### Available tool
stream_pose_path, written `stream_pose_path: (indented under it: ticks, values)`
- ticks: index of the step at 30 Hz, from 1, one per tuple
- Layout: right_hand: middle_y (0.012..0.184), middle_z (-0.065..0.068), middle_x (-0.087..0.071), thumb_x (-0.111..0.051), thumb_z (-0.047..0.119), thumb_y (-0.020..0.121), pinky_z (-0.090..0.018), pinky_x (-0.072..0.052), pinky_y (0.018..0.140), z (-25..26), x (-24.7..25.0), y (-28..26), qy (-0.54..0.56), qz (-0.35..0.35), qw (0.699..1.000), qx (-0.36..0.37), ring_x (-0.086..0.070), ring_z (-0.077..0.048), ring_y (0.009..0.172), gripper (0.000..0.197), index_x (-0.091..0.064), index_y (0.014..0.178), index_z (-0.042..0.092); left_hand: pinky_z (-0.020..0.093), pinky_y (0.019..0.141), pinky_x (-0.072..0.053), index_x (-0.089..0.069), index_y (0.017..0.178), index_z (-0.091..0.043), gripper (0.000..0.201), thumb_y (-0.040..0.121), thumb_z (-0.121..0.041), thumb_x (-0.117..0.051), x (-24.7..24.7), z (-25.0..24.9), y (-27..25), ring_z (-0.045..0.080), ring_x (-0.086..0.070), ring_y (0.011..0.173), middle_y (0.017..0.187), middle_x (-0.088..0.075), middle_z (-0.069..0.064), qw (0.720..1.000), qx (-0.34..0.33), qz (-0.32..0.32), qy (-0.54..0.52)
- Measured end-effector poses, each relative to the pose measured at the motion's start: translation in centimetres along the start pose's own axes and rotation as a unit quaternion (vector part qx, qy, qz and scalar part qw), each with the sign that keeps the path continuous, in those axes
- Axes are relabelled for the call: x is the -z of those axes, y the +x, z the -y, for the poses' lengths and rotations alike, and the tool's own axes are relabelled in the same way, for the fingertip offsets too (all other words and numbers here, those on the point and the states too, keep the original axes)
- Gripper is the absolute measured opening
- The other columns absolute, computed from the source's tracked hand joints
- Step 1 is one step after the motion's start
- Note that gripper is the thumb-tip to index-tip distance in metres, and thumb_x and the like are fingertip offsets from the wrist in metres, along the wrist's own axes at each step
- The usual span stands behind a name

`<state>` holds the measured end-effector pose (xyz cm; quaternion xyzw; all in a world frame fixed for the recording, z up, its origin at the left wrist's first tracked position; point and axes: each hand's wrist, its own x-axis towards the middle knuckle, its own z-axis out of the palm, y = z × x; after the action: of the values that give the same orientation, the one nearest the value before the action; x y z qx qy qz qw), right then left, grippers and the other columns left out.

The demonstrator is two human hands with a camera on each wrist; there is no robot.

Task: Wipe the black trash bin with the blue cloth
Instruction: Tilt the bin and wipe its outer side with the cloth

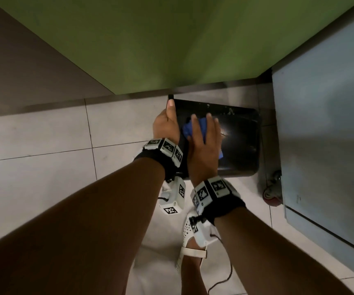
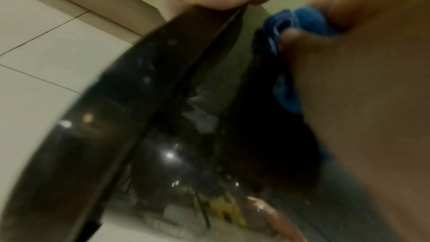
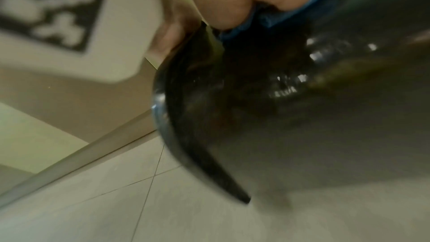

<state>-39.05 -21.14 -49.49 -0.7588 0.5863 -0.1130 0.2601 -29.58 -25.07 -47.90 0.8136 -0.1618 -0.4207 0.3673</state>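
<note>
The black trash bin stands on the tiled floor against a green panel, its glossy lid facing up. My left hand grips the lid's left edge, thumb lying along the top. My right hand lies over the bunched blue cloth and presses it onto the left part of the lid. In the left wrist view the cloth bulges out between the right hand's thumb and fingers, above the bin's rim. The right wrist view shows the cloth under the palm, on the bin.
A green panel rises right behind the bin. A grey cabinet on a red caster stands close on the right. Pale floor tiles stretch to the left. My foot in a white sandal is just in front.
</note>
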Motion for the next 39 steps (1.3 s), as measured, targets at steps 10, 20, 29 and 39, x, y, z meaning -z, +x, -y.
stream_pose_path:
  ticks: [10,20,29,39]
  values:
    - [0.15,-0.02,-0.022,-0.029,0.042,0.088,-0.049,-0.017,0.114,0.8,0.6,1.3,0.021,0.042,0.999,0.019,-0.014,-0.035,0.139,0.059,-0.03,0.141,0.016,0.028,0.076,-0.045,-0.056,0.07,-0.018,0.046,0.098,-0.043,-0.031,-0.1,0.0,0.3,0.021,-0.058,0.08,0.081,-0.062,0.005,0.999,0.03,0.01,-0.039]
    - [0.145,-0.021,-0.03,-0.056,0.035,0.083,-0.052,-0.024,0.108,0.6,-0.5,-0.5,-0.004,0.014,0.999,0.039,-0.017,-0.035,0.136,0.063,-0.033,0.138,0.014,0.036,0.081,-0.053,-0.063,0.082,-0.008,0.051,0.097,-0.046,-0.032,0.0,0.2,0.5,0.027,-0.063,0.083,0.086,-0.067,0.014,0.998,0.032,0.02,-0.048]
    - [0.151,-0.02,-0.021,-0.044,0.025,0.095,-0.052,-0.017,0.113,-1.6,0.8,2.9,-0.012,0.007,1.0,-0.021,-0.017,-0.037,0.139,0.049,-0.03,0.142,0.019,0.023,0.076,-0.04,-0.065,0.096,0.0,0.052,0.099,-0.04,-0.031,0.2,-0.1,0.4,0.023,-0.058,0.085,0.089,-0.063,0.012,1.0,0.014,0.01,-0.015]
    - [0.145,-0.028,-0.024,-0.04,0.024,0.098,-0.04,-0.023,0.111,-9.5,4.7,2.6,0.011,-0.153,0.946,-0.285,-0.025,-0.041,0.135,0.05,-0.025,0.144,0.011,0.03,0.088,-0.047,-0.065,0.102,-0.004,0.055,0.097,-0.046,-0.028,0.0,0.3,0.1,0.028,-0.061,0.098,0.101,-0.067,0.015,1.0,0.008,0.003,0.001]
